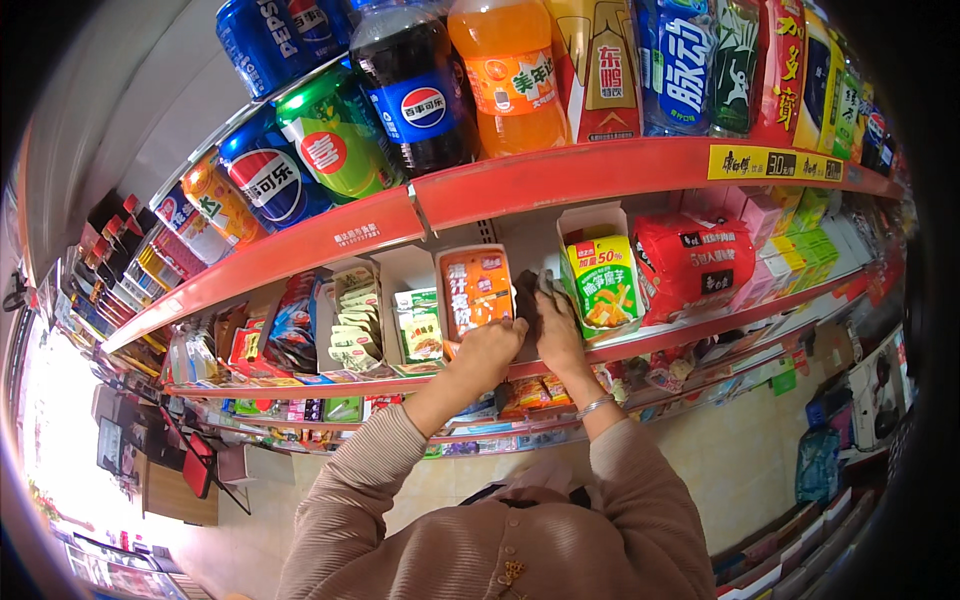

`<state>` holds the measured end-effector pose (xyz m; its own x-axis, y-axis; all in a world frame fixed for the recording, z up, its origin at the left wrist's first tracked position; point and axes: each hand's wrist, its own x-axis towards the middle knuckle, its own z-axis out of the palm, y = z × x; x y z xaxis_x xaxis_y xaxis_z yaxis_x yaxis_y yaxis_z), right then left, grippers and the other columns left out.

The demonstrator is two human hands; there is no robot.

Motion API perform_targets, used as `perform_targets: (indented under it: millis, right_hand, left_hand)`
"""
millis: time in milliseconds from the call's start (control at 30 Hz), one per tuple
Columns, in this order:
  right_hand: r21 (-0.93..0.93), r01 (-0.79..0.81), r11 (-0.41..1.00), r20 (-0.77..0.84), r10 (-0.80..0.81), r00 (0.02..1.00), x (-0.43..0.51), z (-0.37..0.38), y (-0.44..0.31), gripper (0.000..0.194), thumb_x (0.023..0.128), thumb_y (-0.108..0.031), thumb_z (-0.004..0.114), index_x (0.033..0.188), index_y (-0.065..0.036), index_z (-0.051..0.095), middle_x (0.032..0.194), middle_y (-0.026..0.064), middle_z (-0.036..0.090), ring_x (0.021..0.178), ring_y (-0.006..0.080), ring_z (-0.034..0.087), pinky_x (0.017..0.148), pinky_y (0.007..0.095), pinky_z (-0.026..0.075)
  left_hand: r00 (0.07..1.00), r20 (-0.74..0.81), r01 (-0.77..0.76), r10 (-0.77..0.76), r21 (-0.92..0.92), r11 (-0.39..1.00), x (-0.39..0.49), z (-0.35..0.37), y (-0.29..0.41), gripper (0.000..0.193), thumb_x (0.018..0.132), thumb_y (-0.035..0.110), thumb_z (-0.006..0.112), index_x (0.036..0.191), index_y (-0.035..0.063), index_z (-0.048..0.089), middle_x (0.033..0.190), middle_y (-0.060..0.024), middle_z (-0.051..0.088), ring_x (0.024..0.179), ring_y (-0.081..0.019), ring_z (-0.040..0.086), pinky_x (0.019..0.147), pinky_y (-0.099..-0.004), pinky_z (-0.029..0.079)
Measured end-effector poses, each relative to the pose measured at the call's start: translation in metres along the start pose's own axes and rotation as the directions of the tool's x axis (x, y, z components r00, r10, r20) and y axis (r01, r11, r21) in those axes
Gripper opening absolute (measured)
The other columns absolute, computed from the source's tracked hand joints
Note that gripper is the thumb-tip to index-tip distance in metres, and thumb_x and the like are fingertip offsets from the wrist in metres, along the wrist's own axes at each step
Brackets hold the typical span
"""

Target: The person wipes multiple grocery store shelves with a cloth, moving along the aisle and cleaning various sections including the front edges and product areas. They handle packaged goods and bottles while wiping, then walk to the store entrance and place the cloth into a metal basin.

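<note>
My right hand (pixel 559 334) reaches into a gap on the middle shelf, its fingers over a dark grey cloth (pixel 541 285). Just right of it stands an open carton holding a green and yellow snack packet (pixel 602 285). My left hand (pixel 487 349), its fingers curled, is at the lower right corner of a carton with an orange snack packet (pixel 478 289); whether it grips the carton cannot be told. Left of that carton are a box with green packets (pixel 420 330) and a box of pale green sachets (pixel 356 322).
A red shelf edge (pixel 525 184) runs above my hands, with a cola bottle (pixel 420 97), an orange drink bottle (pixel 514 82) and cans on it. A red noodle multipack (pixel 694 266) lies to the right. Lower shelves carry more packets. A red folding chair (pixel 197 465) stands at lower left.
</note>
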<state>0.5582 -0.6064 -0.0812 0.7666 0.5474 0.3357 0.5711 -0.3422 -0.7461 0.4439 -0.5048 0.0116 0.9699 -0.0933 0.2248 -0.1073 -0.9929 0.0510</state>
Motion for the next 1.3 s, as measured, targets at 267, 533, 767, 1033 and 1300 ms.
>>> perform_targets:
  millis: [267,533,767,1033,1300]
  right_hand:
    - [-0.136,0.052,0.989,-0.018,-0.055,0.998,-0.003,0.000,-0.002,0.044,0.088,0.000,0.048,0.132,-0.005,0.051,0.137,0.0231,0.044,0.125,0.0407,0.043,0.104,0.0435,0.039]
    - [0.118,-0.050,0.992,0.047,0.044,0.998,0.002,-0.021,-0.027,0.035,0.088,-0.002,0.049,0.122,-0.002,0.058,0.108,0.0240,0.064,0.095,0.0443,0.062,0.084,0.0428,0.051]
    - [0.271,-0.227,0.935,0.237,0.163,0.958,0.003,-0.046,-0.043,0.027,0.094,-0.013,0.048,0.114,0.001,0.060,0.099,0.0230,0.066,0.090,0.0350,0.066,0.080,0.0373,0.051]
    - [0.551,-0.101,0.828,0.189,-0.006,0.982,-0.081,-0.147,-0.013,0.025,0.096,-0.006,0.048,0.117,0.003,0.059,0.106,0.0097,0.065,0.096,0.0114,0.058,0.085,0.0277,0.047]
    - [0.598,-0.346,0.723,0.330,0.171,0.928,-0.125,-0.236,0.069,0.027,0.095,-0.002,0.048,0.119,0.005,0.059,0.109,0.0057,0.063,0.100,0.0102,0.057,0.089,0.0257,0.045]
  left_hand:
    - [0.998,0.026,0.059,-0.056,-0.119,0.991,-0.017,0.007,-0.014,0.017,0.080,0.001,0.059,0.095,-0.0001,0.052,0.079,-0.0209,0.063,0.076,-0.0385,0.065,0.066,-0.0452,0.053]
    - [1.000,0.031,0.006,0.000,-0.187,0.982,-0.017,0.002,-0.018,0.018,0.081,0.001,0.058,0.098,-0.0001,0.052,0.081,-0.0213,0.062,0.078,-0.0397,0.064,0.068,-0.0454,0.052]
    - [0.976,-0.216,-0.044,-0.009,-0.239,0.970,-0.018,-0.048,-0.001,0.043,0.081,0.006,0.070,0.122,0.0044,0.059,0.097,-0.0182,0.059,0.079,-0.0369,0.062,0.072,-0.0430,0.051]
    - [0.936,-0.098,0.223,-0.339,-0.579,0.784,0.047,0.024,0.031,0.061,0.092,0.031,0.063,0.131,-0.0127,0.046,0.105,-0.0252,0.065,0.081,-0.0270,0.068,0.069,-0.0357,0.053]
    - [0.746,0.068,0.611,-0.663,-0.465,0.641,0.105,0.082,0.041,0.038,0.091,0.023,0.052,0.104,-0.0114,0.058,0.085,-0.0345,0.062,0.086,-0.0480,0.062,0.079,-0.0527,0.049]
